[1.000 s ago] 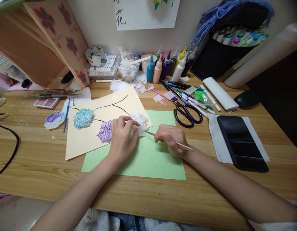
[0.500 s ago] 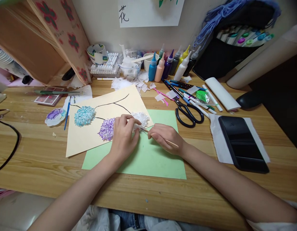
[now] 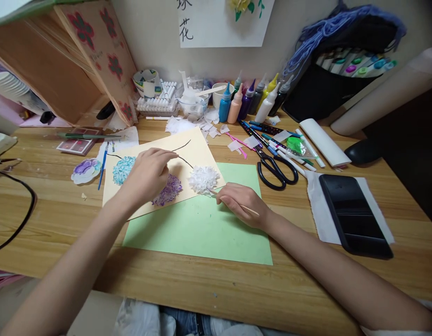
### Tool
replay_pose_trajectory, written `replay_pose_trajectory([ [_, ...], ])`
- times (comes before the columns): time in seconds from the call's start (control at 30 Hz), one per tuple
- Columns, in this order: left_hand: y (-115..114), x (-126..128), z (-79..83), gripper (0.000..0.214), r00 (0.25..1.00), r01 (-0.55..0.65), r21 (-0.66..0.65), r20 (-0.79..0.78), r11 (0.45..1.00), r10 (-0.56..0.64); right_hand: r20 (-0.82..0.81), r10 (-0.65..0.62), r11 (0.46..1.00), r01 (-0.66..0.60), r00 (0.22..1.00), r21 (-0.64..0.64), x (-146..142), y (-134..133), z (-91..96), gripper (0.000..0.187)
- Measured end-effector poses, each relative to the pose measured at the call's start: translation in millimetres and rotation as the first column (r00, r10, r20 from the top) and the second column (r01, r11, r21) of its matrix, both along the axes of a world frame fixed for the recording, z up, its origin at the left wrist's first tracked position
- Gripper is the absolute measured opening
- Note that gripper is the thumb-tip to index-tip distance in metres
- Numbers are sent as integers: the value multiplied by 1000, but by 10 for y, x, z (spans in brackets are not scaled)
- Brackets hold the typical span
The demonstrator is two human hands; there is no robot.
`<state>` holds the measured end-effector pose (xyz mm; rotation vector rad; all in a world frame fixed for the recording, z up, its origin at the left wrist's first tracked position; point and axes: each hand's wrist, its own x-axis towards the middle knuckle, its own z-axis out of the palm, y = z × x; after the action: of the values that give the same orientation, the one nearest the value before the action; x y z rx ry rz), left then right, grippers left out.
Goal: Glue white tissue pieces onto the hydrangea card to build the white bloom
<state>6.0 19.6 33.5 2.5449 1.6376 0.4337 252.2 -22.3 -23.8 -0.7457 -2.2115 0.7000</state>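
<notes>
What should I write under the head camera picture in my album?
Right hand holds a thin wooden stick by the white paper flower; left hand hovers over the cream sheet.

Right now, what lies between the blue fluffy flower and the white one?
In the head view, the purple flower lies on the cream sheet between the blue flower and the white flower, partly hidden by the left hand.

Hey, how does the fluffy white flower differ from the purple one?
The white flower looks plain white; the purple flower mixes purple with paler bits. The white flower is near the right edge of the cream sheet, the thin stick's tip at its lower edge; the purple flower lies farther left, partly hidden by the left hand. Both look roundish and ruffled.
</notes>
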Motion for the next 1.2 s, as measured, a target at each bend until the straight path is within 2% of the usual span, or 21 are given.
replay_pose_trajectory([
  [0.03, 92, -41, -20, 49, 995, 76, -54, -54, 996, -79, 0, -1, 1000, 1, 1000, 2, 0, 0, 0, 32],
  [0.1, 229, -65, -44, 58, 973, 142, -136, -164, 980, -164, -1, -2, 1000, 2, 1000, 7, -1, -1, 0, 32],
  [0.23, 312, 17, 44, 65, 899, 159, -265, -358, 951, -251, 1, -10, 1000, 10, 1000, -7, -9, 3, -1, 33],
  [0.33, 301, 58, 153, 67, 858, 140, -348, -424, 927, -288, -26, -17, 999, 16, 1000, -39, -29, 13, -6, 33],
  [0.57, 316, 31, 211, 68, 846, 115, -421, -433, 900, -311, -63, -53, 995, 47, 997, -90, -108, 22, -3, 33],
  [0.77, 335, 37, 226, 68, 834, 118, -435, -444, 892, -327, -108, -54, 998, 52, 993, -26, -95, -10, -3, 35],
  [0.9, 334, 48, 232, 67, 830, 126, -434, -446, 892, -334, -169, -69, 997, 65, 983, -29, -75, -44, 11, 39],
  [1.2, 332, 41, 217, 64, 823, 137, -436, -449, 889, -347, -96, -55, 998, 53, 994, -26, -89, -10, -7, 37],
])
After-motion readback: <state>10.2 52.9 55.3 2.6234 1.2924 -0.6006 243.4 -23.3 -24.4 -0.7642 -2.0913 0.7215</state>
